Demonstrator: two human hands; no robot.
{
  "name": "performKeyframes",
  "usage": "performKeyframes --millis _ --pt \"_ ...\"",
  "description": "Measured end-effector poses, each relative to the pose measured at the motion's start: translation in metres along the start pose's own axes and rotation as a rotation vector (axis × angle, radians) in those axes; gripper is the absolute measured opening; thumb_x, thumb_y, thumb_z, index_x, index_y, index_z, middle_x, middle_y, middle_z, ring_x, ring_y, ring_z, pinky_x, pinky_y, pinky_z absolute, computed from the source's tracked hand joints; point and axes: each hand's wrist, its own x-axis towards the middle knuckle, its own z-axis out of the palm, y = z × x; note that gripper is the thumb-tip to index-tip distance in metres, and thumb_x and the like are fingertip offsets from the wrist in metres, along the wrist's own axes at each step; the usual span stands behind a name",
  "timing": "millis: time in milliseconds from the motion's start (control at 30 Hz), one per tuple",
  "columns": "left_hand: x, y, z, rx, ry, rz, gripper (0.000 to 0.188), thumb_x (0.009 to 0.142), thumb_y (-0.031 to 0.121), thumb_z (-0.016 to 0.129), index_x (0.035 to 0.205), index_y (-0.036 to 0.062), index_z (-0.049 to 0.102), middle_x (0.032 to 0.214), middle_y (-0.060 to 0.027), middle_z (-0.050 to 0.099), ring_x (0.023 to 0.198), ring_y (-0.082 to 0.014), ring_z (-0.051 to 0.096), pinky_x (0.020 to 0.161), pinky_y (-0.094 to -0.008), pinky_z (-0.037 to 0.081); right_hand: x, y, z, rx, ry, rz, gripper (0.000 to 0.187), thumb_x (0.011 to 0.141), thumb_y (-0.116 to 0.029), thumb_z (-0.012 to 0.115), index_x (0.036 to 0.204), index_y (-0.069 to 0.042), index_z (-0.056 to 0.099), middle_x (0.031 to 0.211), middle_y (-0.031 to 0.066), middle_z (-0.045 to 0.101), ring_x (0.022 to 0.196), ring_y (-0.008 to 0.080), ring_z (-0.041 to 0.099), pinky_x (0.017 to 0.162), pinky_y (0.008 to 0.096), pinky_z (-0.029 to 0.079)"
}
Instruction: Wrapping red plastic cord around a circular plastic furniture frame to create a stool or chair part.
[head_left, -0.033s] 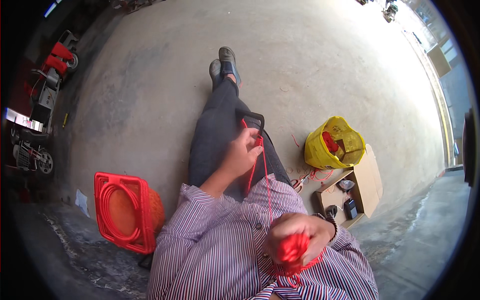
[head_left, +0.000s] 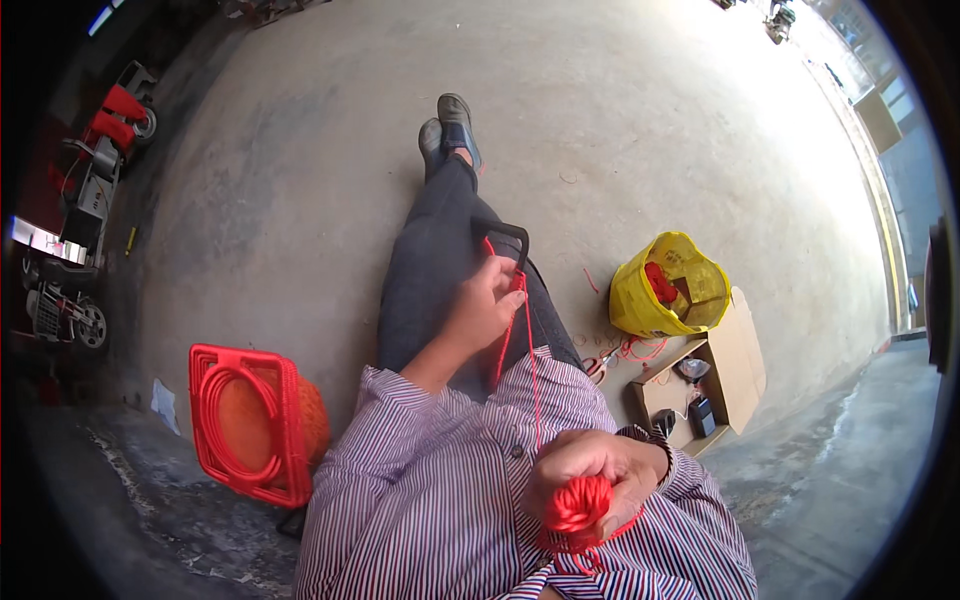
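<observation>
My left hand (head_left: 490, 300) is above my outstretched legs, its fingers pinching a red cord (head_left: 536, 400) beside a black bent bar (head_left: 523, 238). Strands of the cord hang at the bar, and one runs taut back toward my body. Close to my belly, my right hand (head_left: 598, 462) is wrapped round a thick bundle of red cord (head_left: 578, 503). Loose loops dangle under that bundle. The bar's lower part is hidden by my left hand and leg.
To my left stands a red plastic reel (head_left: 203, 430) with orange-red winding. On my right are a yellow bucket (head_left: 632, 300) holding red cord, scissors (head_left: 597, 369), cord scraps and an open cardboard box (head_left: 738, 365). Scooters (head_left: 90, 205) are parked far left.
My right hand has shifted and tilted slightly, carrying the cord bundle a little left and downward. The left hand keeps its place at the bar.
</observation>
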Motion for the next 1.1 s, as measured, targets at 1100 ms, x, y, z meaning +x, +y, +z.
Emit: performKeyframes --millis 1100 --pt "0.039 0.046 -0.023 -0.481 0.001 -0.319 0.026 0.094 0.028 0.053 0.081 0.0058 0.059 0.069 -0.0012 0.059 0.056 -0.0075 0.050 0.040 -0.0195 0.032 -0.016 -0.013 -0.099 -0.260 1.154 -0.370 0.044 0.099 -0.029 0.046 0.131 0.000 0.043 0.084 0.0044 0.057 0.075 0.0166 0.059 0.066 0.0344 0.051"
